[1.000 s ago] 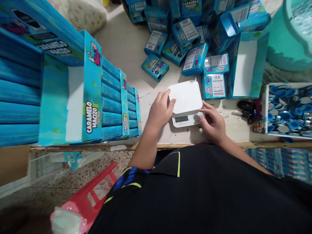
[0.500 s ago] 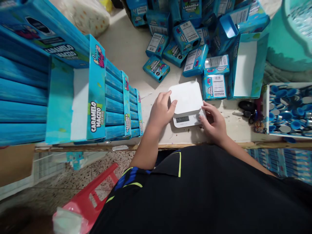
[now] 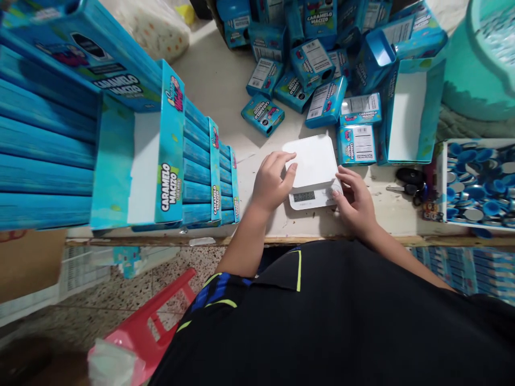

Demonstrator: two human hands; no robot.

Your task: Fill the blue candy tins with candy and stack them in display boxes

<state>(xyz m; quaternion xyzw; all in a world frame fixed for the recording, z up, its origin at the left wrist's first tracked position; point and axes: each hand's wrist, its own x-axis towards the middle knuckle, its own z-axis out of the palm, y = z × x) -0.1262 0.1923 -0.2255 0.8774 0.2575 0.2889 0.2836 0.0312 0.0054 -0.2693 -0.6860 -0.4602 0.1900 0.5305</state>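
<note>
A white kitchen scale (image 3: 310, 161) lies flat on the table in front of me, its small dark display facing me with digits too blurred to read. My left hand (image 3: 272, 182) is at the scale's left side, fingers and thumb apart and reaching over the edge of the weighing plate, with nothing held. At the lower right corner, my right hand (image 3: 354, 199) has its thumb on the scale's button area and its fingers against the right edge. Just beyond the scale are several small blue candy boxes (image 3: 263, 114), some piled up.
Large blue display cartons (image 3: 171, 150) filled with long packs stand on the left. At right are an open blue carton (image 3: 410, 112), keys (image 3: 410, 182), a white box of blue caps (image 3: 444, 179) and a green bucket (image 3: 462, 80). A red plastic stool (image 3: 153, 316) stands below.
My left fingers have moved slightly inward over the plate. My right hand stays at the scale's corner. The whole view has shifted a little.
</note>
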